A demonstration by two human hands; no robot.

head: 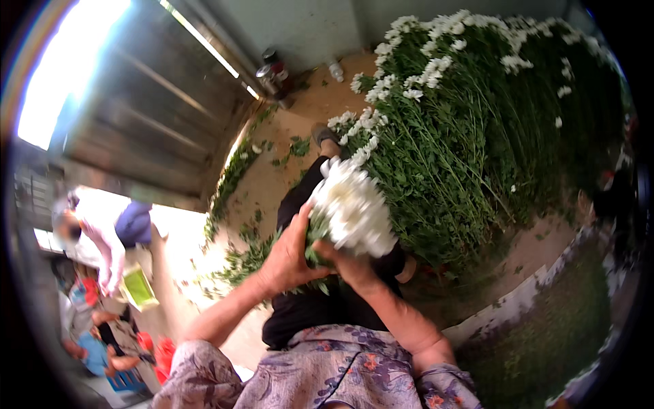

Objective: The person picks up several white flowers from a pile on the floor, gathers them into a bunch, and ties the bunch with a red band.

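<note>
A bunch of white chrysanthemums [355, 209] is held between my two hands above my lap, its blooms pointing up and away from me. My left hand [288, 250] wraps the green leaves below the blooms from the left side. From the right, my right hand [347, 263] clasps the same bunch just under the flower heads. Motion blurs the petals, and the lower stems are mostly hidden by my hands.
A large heap of cut white chrysanthemums [449, 138] lies at the right. Stripped leaves [245, 260] litter the floor at left. Metal flasks [271, 79] and a clear bottle [335, 70] stand or lie by the wall. Two people are at the far left, near a green-lined box [139, 287].
</note>
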